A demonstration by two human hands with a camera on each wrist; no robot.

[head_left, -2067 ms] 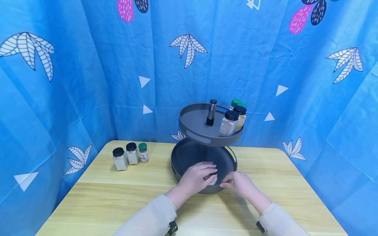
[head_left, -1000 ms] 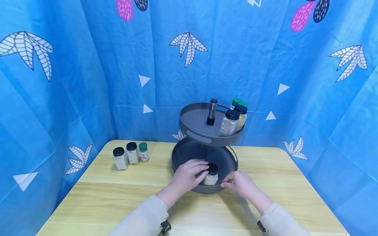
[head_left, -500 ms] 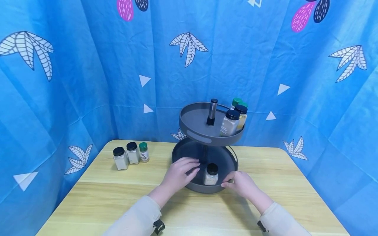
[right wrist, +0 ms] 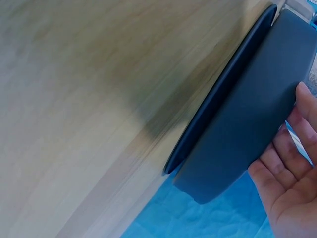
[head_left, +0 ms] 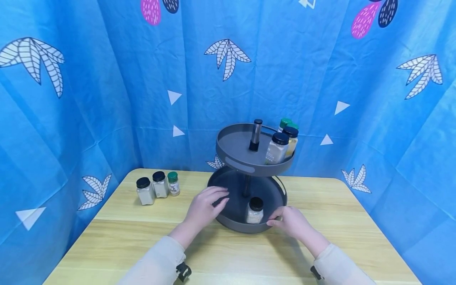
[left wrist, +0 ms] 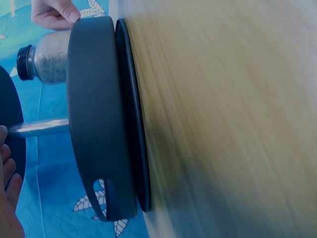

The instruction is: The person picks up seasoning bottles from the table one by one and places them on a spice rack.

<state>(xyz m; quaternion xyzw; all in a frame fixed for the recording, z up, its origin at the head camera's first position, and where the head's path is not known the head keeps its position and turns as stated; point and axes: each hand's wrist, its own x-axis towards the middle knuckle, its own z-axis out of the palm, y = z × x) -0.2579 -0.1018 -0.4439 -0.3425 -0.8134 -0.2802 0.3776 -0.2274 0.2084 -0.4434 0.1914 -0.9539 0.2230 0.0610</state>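
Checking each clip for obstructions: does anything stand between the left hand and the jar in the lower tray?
Nothing visible does. In the head view, only the floor of the lower tray shows between the left hand and the black-lidded jar; the central post stands farther back.

The left grip [head_left: 203, 208] has drawn away from the jar [head_left: 254, 215], which was mostly hidden behind it and now stands uncovered to its right.
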